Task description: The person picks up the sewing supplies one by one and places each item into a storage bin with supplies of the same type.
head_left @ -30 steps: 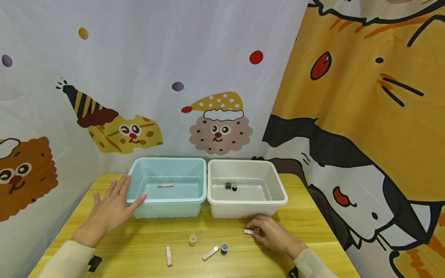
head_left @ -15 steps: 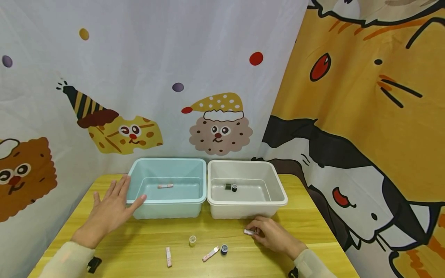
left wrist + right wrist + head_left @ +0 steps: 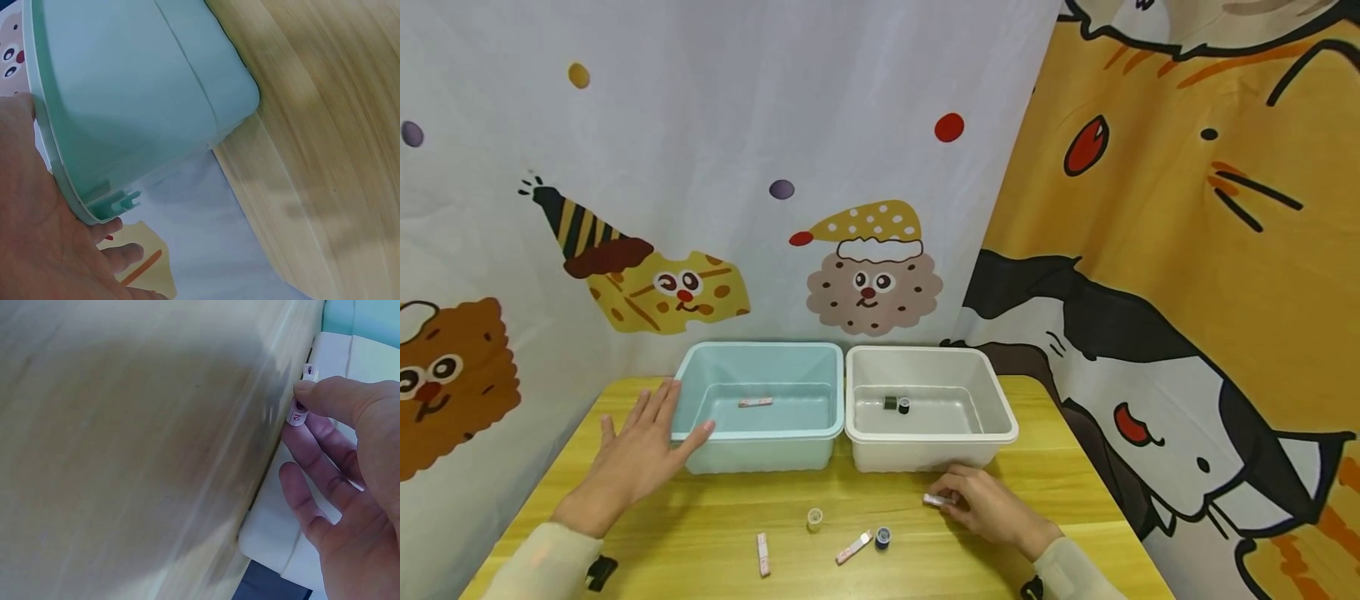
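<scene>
My left hand [image 3: 634,454] rests with spread, straight fingers on the left corner of the light blue bin [image 3: 752,454]; in the left wrist view its palm lies along the bin's rim. My right hand [image 3: 985,504] pinches a small white folded tape measure [image 3: 296,415] between thumb and fingers, just in front of the white bin [image 3: 925,454]. Red printed marks show on it in the right wrist view. Another folded tape measure [image 3: 756,402] lies in the blue bin. Inside the white bin are a dark green thread spool [image 3: 891,403] and a black thread spool [image 3: 904,406].
On the wooden table [image 3: 685,550], before the bins, lie a pinkish folded tape measure [image 3: 763,554], a slanted one [image 3: 853,547], a cream thread spool [image 3: 815,520] and a navy thread spool [image 3: 882,537]. A printed curtain [image 3: 700,125] hangs behind.
Both hands keep their places, the right still pinching the folded tape measure. The head view has shifted very slightly.
</scene>
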The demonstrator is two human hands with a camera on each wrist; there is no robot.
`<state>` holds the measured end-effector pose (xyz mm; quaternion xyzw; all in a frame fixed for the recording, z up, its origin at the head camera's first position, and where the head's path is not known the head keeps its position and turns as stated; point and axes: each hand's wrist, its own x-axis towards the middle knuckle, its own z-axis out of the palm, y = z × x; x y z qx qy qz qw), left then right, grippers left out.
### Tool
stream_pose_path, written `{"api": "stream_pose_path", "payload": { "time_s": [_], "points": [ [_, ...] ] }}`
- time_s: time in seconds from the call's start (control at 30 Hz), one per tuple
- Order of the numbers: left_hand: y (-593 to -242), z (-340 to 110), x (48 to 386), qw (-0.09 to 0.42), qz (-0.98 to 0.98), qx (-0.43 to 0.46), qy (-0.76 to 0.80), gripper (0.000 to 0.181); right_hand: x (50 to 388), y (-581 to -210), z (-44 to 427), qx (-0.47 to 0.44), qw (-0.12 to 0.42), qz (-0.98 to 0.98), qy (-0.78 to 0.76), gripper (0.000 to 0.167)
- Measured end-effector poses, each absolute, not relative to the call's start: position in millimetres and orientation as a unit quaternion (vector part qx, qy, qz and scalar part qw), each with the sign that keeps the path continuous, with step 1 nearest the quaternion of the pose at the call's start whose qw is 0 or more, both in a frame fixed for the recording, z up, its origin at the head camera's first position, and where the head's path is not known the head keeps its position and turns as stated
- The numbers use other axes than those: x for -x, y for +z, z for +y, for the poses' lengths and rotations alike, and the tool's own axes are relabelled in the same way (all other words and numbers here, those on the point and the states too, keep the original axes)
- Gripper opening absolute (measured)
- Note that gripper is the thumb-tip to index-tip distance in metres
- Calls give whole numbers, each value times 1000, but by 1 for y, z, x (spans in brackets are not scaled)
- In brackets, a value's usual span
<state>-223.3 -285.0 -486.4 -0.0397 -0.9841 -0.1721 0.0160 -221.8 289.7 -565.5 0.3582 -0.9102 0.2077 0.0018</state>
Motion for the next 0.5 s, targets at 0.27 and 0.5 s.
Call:
{"api": "stream_pose_path", "payload": {
  "time_s": [0.27,0.5],
  "points": [
    [-486,-284,221,16,-984,37,-176,116,221,-560,285,-358,1,-911,204,28],
    [-486,-284,222,15,-984,36,-175,116,220,-557,281,-352,4,-916,194,29]
  ]
}}
